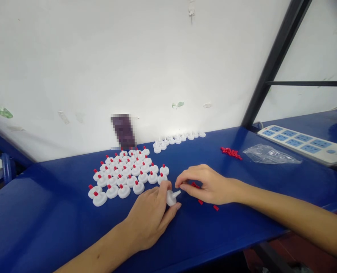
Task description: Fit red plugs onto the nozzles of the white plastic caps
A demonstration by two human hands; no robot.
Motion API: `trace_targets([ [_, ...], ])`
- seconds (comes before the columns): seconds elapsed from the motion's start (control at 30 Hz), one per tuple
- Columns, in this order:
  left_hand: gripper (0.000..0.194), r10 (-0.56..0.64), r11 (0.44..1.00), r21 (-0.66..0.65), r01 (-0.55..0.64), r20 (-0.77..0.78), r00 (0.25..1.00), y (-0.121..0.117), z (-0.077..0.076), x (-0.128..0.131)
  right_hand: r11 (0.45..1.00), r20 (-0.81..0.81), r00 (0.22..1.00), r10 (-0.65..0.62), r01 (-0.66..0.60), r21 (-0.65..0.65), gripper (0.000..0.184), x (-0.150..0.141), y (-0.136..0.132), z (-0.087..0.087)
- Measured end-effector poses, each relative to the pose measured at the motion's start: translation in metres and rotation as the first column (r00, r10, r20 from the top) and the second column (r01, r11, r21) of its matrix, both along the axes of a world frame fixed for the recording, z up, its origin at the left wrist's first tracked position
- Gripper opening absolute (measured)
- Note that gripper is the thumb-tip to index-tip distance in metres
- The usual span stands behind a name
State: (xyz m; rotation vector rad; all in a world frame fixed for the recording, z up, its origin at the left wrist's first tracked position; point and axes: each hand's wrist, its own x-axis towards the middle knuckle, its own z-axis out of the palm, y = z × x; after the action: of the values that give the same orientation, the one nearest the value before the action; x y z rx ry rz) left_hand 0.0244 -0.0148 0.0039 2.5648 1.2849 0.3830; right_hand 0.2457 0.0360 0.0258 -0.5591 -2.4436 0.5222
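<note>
My left hand (153,212) grips a white nozzle cap (172,197) between thumb and fingers, its bare spout tilted to the right. Just beyond the spout, my right hand (210,184) is closed in a pinch; whatever its fingertips hold, if anything, is hidden. Loose red tip covers (216,207) lie on the table below and behind the right hand. To the left of my hands, several white nozzle caps with red tips (124,190) stand upright in a close group.
White nozzle caps without red tips (178,139) line the wall. Farther right on the blue table (57,212) are a pile of red tip covers (231,152), a clear plastic bag (271,154) and a power strip (305,144). A pixelated dark rectangular object (123,131) leans against the wall.
</note>
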Motion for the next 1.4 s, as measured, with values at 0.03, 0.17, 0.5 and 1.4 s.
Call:
trace_targets([
  [0.03, 0.017, -0.004, 1.0, -0.005, 0.004, 0.006, 1.0, 0.0, 0.0, 0.0, 0.999, 0.011, 1.0, 0.006, -0.006, 0.042, 0.016, 0.0, -0.001, -0.001],
  [0.17, 0.015, -0.004, 1.0, -0.02, 0.005, 0.015, 1.0, 0.002, -0.001, 0.001, 0.979, 0.028, 0.999, 0.037, -0.041, 0.2, 0.015, -0.002, -0.003, -0.005],
  [0.5, 0.014, -0.006, 1.0, 0.006, 0.006, -0.021, 1.0, 0.001, 0.0, 0.001, 0.959, 0.103, 0.993, 0.052, -0.078, 0.271, 0.016, 0.002, 0.007, -0.011],
  [1.4, 0.032, -0.109, 0.987, -0.107, 0.123, 0.131, 0.985, 0.006, 0.002, -0.002, 0.949, 0.272, 0.959, 0.084, -0.16, 0.273, 0.024, 0.003, -0.007, 0.006],
])
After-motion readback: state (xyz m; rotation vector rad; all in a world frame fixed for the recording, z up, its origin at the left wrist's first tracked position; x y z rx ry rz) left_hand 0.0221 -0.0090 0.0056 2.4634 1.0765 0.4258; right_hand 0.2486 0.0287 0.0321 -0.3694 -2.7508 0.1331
